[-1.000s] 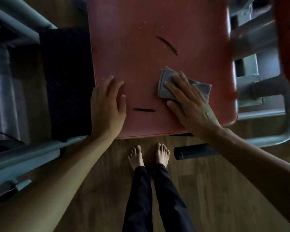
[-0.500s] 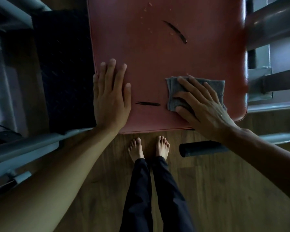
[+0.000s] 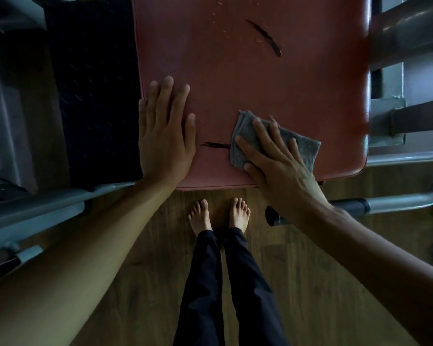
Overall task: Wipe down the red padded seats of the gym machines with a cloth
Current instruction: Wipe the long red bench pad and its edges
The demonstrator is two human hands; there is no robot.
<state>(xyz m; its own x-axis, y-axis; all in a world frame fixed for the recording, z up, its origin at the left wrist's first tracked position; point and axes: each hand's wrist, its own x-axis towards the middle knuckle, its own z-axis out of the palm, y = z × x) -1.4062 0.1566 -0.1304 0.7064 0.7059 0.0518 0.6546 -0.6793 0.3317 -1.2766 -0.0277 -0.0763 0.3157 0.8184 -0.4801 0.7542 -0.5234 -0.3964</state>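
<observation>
Grey steel framing (image 3: 35, 208) runs along the left, with a black mat (image 3: 93, 96) between it and the seat (image 3: 235, 78). The left grip (image 3: 164, 136) lies flat on the seat's left edge, fingers straight and close together, holding nothing. The seat's red padding is worn. A short dark slit (image 3: 215, 145) sits just right of that hand, a longer curved slit (image 3: 263, 37) lies farther up, and pale crumbs (image 3: 220, 18) speckle the far part. A grey folded cloth (image 3: 309, 151) lies on the near right part of the seat, its left edge touching the short slit. The right grip (image 3: 278, 161) presses down on the cloth with fingers spread and straight, not curled round it. Below the seat's near edge a black handle (image 3: 273, 216) pokes out, joined to grey tubes (image 3: 398, 206) on the right. A brown wooden floor (image 3: 310, 283) fills the bottom of the view, where two bare feet (image 3: 200, 216) and dark trousers (image 3: 203, 283) show.
</observation>
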